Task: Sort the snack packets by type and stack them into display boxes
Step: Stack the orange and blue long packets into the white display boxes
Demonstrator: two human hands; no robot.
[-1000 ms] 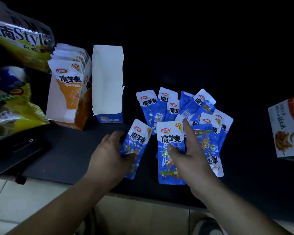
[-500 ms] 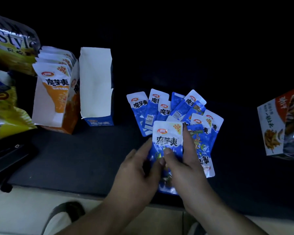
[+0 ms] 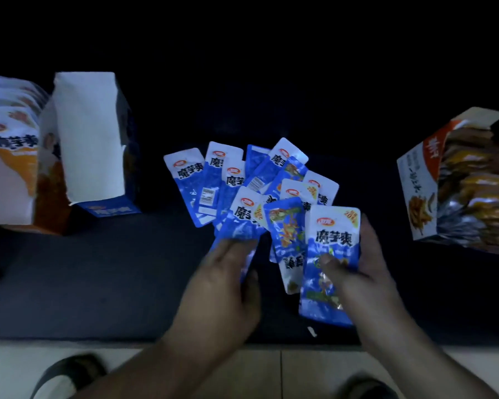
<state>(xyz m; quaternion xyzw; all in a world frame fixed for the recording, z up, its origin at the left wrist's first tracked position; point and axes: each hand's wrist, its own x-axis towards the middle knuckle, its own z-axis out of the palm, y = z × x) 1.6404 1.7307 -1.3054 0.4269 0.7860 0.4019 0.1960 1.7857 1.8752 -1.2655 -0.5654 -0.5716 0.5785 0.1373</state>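
— So, what's in the right hand (image 3: 366,272)?
— One blue packet (image 3: 332,243), thumb pinned on its front, fingers behind it, just right of the fanned pile (image 3: 202,182).
— And the left hand (image 3: 225,286)?
— It grips a second packet (image 3: 242,223) at the pile's near edge, on the dark mat (image 3: 98,269).

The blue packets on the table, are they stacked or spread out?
Spread out: the blue packets lie fanned and overlapping on the dark table.
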